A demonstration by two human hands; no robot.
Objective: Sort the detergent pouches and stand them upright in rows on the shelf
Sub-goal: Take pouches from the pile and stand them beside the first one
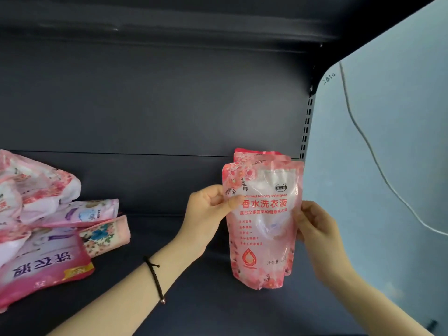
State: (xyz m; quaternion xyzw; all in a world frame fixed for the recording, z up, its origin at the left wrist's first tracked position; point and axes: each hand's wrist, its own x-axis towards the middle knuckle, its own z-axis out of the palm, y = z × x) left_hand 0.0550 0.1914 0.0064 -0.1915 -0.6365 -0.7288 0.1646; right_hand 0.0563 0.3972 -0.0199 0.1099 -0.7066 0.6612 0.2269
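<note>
A pink flowered detergent pouch with a clear window stands upright at the right end of the dark shelf. My left hand pinches its left edge, thumb on the front. My right hand grips its right edge. Directly behind it the tops of similar pink pouches stick up in a row. At the left lies a loose heap of pouches, pink, white and purple, flat and overlapping.
The shelf's dark back panel rises behind, and another shelf hangs overhead. A pale blue side panel with a thin white cable bounds the right end. A slotted upright stands in the back corner.
</note>
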